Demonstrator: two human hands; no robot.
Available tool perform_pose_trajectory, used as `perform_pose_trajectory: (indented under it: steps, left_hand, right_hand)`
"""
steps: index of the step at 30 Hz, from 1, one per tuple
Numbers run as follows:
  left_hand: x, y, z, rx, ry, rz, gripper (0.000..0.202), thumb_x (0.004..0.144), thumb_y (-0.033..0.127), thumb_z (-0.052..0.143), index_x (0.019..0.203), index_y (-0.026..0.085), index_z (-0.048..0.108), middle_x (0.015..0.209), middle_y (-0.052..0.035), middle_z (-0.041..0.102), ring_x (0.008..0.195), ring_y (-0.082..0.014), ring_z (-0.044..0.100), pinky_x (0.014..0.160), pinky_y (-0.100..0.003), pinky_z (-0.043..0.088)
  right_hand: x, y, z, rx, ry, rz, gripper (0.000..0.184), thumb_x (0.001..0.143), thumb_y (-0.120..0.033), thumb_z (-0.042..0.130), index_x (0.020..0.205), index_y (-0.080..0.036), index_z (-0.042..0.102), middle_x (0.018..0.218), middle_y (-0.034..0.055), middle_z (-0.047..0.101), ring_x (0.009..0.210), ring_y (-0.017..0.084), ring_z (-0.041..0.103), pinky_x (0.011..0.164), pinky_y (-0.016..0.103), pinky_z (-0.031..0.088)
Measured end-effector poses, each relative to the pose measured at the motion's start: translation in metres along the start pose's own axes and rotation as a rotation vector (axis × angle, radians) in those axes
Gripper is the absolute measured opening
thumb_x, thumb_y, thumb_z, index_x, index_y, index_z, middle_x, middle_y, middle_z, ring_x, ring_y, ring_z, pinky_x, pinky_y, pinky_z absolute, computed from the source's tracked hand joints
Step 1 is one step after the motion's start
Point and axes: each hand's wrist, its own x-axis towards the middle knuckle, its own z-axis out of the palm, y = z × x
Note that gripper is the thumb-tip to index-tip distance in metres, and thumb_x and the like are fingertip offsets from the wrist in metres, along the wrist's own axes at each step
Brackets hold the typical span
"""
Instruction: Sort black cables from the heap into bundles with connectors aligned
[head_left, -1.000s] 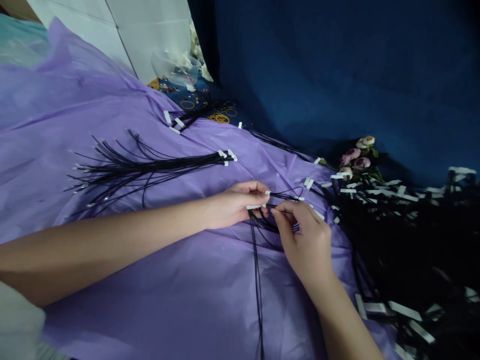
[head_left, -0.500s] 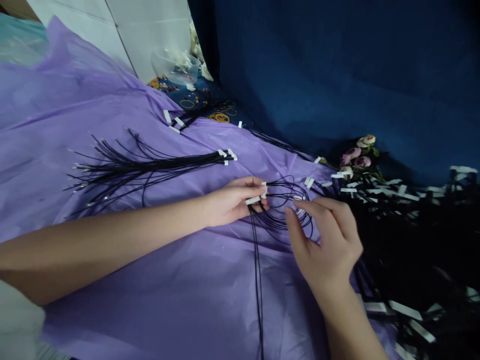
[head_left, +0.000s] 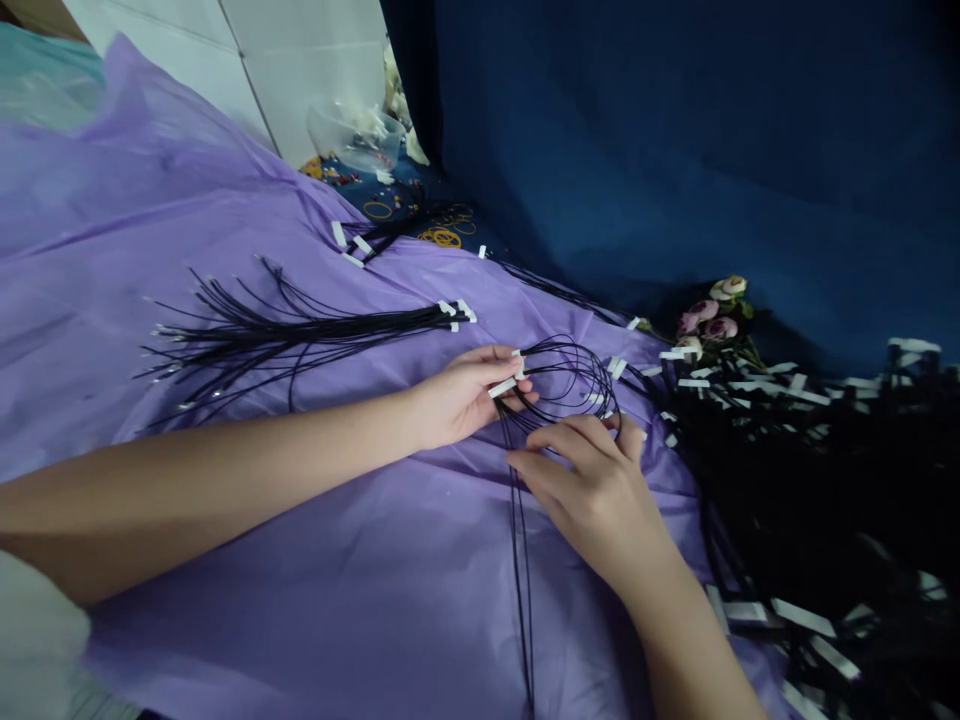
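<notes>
My left hand (head_left: 480, 385) pinches white end pieces (head_left: 504, 387) of a coil of thin black wires (head_left: 566, 360) between thumb and fingers. The coil loops out to the right, and a few loose strands (head_left: 523, 560) hang down towards me. My right hand (head_left: 592, 470) is at the coil's lower edge, fingers bent, with thumb and forefinger closed at the top of the hanging strands; their exact contact is partly hidden. Behind my left forearm lies a bundle of straight black wires (head_left: 337, 328), its white ends pointing right and its free ends fanned out leftward.
Purple sheeting (head_left: 360, 590) covers the work surface. A large heap of black wires with white ends (head_left: 810, 480) fills the right side. Artificial flowers (head_left: 709, 310) stand behind it by a dark blue cloth (head_left: 675, 150). Farther back are yellow rubber bands (head_left: 441, 237) and a clear plastic bowl (head_left: 356, 135).
My right hand has moved left and its spread fingers have closed in at the coil and hanging strands. My left hand, still holding the white ends, has shifted slightly left and up.
</notes>
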Motion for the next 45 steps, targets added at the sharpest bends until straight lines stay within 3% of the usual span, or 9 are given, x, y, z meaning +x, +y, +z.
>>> perform_pose_trajectory:
  steps: [9,15,19,23,27,36,38,41,45]
  left_hand:
    - [0.0,0.0,0.002,0.012,0.033,0.015,0.008,0.083,0.007,0.058,0.082,0.015,0.055,0.067,-0.0023,0.061,0.067,-0.0152,0.065,0.068,-0.026,0.048]
    - [-0.002,0.001,0.004,0.006,0.052,-0.007,0.009,0.082,0.007,0.06,0.081,0.015,0.055,0.068,-0.0019,0.06,0.068,-0.0141,0.064,0.07,-0.026,0.049]
    - [-0.002,-0.001,0.004,-0.027,0.059,0.035,0.011,0.08,0.005,0.061,0.08,0.014,0.056,0.069,-0.0001,0.058,0.066,-0.012,0.062,0.074,-0.029,0.051]
    - [0.0,-0.003,0.003,-0.018,0.054,0.051,0.01,0.081,0.004,0.06,0.079,0.014,0.057,0.07,-0.0011,0.059,0.066,-0.0121,0.061,0.075,-0.03,0.051]
    - [0.0,-0.003,0.003,-0.01,0.056,0.04,0.01,0.083,0.004,0.056,0.079,0.013,0.057,0.069,-0.0016,0.059,0.066,-0.0126,0.062,0.073,-0.029,0.05]
    - [0.001,-0.003,0.003,-0.033,0.06,0.044,0.011,0.083,0.003,0.056,0.08,0.013,0.057,0.07,-0.0012,0.058,0.067,-0.0125,0.062,0.074,-0.03,0.051]
    - [0.001,-0.004,0.003,-0.033,0.056,0.045,0.01,0.083,0.003,0.057,0.08,0.013,0.057,0.071,-0.0014,0.058,0.067,-0.0126,0.062,0.075,-0.031,0.05]
    - [0.0,-0.003,0.003,-0.023,0.058,0.038,0.009,0.082,0.004,0.057,0.08,0.013,0.057,0.072,-0.0015,0.058,0.067,-0.0125,0.061,0.073,-0.03,0.05]
    - [-0.001,-0.001,0.003,0.013,0.025,0.012,0.008,0.082,0.007,0.058,0.08,0.014,0.055,0.071,-0.0018,0.057,0.067,-0.0134,0.062,0.067,-0.026,0.047]
  right_hand:
    - [0.0,0.003,0.001,0.029,0.064,0.018,0.012,0.087,-0.015,0.062,0.086,-0.026,0.068,0.089,-0.0026,0.07,0.085,0.016,0.06,0.092,0.041,0.024]
    - [0.005,0.008,-0.001,0.247,0.17,0.219,0.009,0.084,-0.017,0.066,0.087,-0.026,0.07,0.086,-0.0014,0.071,0.081,0.016,0.063,0.086,0.037,0.032]
    - [0.007,0.013,0.001,0.548,0.325,0.434,0.007,0.082,-0.018,0.067,0.088,-0.021,0.071,0.085,0.0017,0.071,0.079,0.016,0.064,0.076,0.033,0.045]
    - [0.009,0.017,0.004,0.859,0.622,0.727,0.008,0.078,-0.022,0.072,0.084,-0.019,0.073,0.084,0.0026,0.069,0.072,0.014,0.062,0.069,0.029,0.05]
    - [0.012,0.02,-0.002,1.169,0.904,0.847,0.009,0.075,-0.026,0.075,0.077,-0.019,0.071,0.09,0.0003,0.067,0.068,0.009,0.06,0.07,0.029,0.052]
    - [0.01,0.037,-0.014,1.546,1.072,0.998,0.022,0.073,-0.034,0.077,0.091,-0.027,0.066,0.076,-0.0089,0.057,0.065,0.005,0.056,0.075,0.027,0.052]
    - [0.009,0.036,-0.018,1.588,1.043,0.983,0.023,0.073,-0.037,0.077,0.092,-0.029,0.065,0.071,-0.0098,0.053,0.059,0.005,0.052,0.071,0.027,0.052]
    - [0.008,0.031,-0.023,1.574,0.878,0.956,0.019,0.073,-0.038,0.075,0.085,-0.026,0.065,0.058,-0.0099,0.043,0.047,0.006,0.039,0.052,0.024,0.045]
    - [0.005,0.022,-0.016,1.093,0.56,0.872,0.011,0.071,-0.028,0.076,0.072,-0.019,0.07,0.051,-0.0051,0.05,0.046,0.007,0.04,0.045,0.022,0.035]
